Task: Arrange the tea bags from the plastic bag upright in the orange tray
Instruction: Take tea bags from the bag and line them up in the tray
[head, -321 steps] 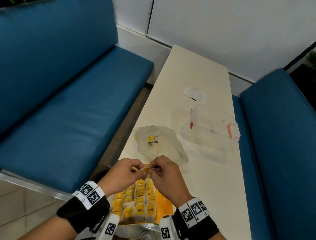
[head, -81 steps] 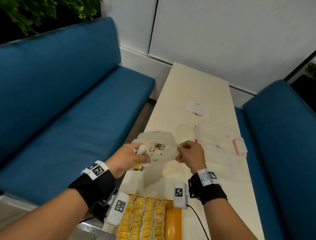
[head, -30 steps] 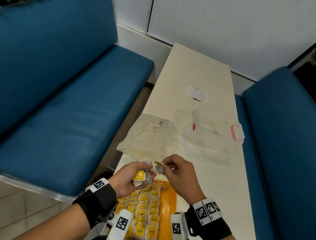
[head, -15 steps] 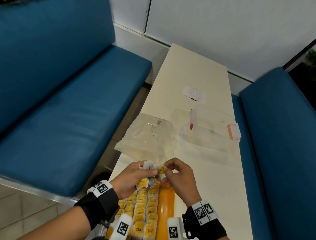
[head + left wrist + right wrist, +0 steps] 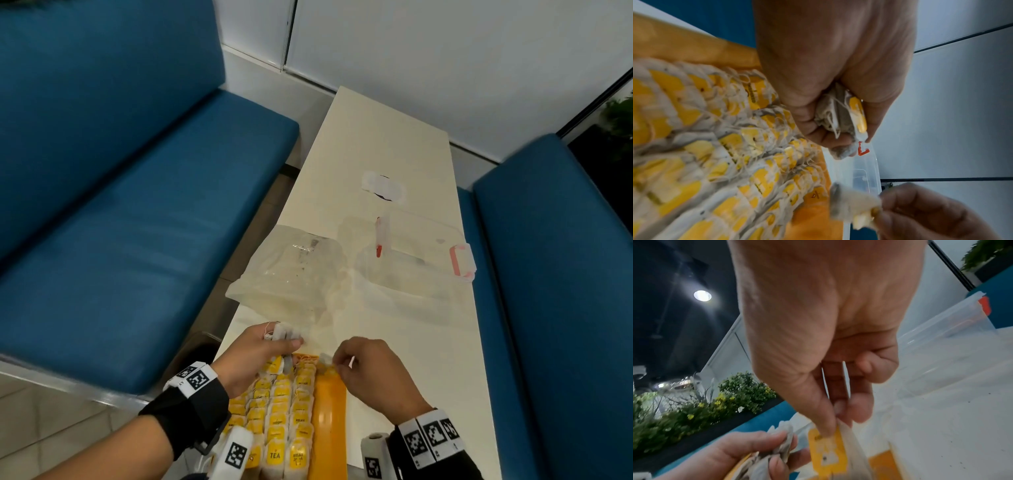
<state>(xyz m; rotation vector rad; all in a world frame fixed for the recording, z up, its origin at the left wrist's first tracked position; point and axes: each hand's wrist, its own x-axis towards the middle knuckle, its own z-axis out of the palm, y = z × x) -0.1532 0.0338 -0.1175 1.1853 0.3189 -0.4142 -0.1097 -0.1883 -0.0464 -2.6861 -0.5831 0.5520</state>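
Note:
The orange tray (image 5: 329, 421) lies at the table's near edge, its left part filled with rows of upright tea bags (image 5: 281, 404) with yellow tags. My left hand (image 5: 260, 349) hovers over the tray's far left corner and grips a small bunch of tea bags (image 5: 840, 116). My right hand (image 5: 363, 366) pinches a single tea bag (image 5: 828, 449) by its yellow tag over the tray's far end, above the bare orange strip. The clear plastic bag (image 5: 291, 274) lies flat on the table just beyond both hands.
A clear plastic box (image 5: 411, 260) with red clips stands right of the bag, its lid beside it. A white patch (image 5: 383, 185) sits farther up the cream table (image 5: 411, 342). Blue benches (image 5: 120, 222) flank the table on both sides.
My right hand has drawn one tea bag away from the left hand's bunch and moved right, toward the tray's bare strip. The left hand stays put with the rest.

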